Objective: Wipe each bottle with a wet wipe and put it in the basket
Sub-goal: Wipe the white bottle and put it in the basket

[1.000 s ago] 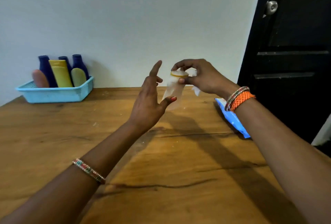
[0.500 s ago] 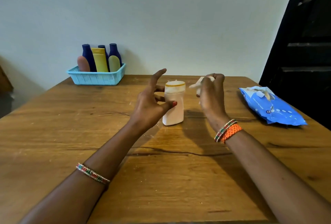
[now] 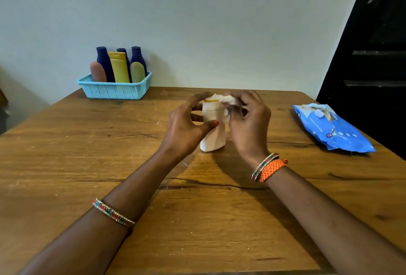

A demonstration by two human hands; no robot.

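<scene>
Left hand (image 3: pixel 186 127) gripping upright white bottle (image 3: pixel 214 129) on table (image 3: pixel 66 165), cap up, right hand (image 3: pixel 248 125) pinching wet wipe (image 3: pixel 228 103) against cap

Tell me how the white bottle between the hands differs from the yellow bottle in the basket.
The white bottle stands on the table; the yellow bottle sits in the basket. The left hand grips the white one; nothing touches the yellow. Both stand upright.
</scene>
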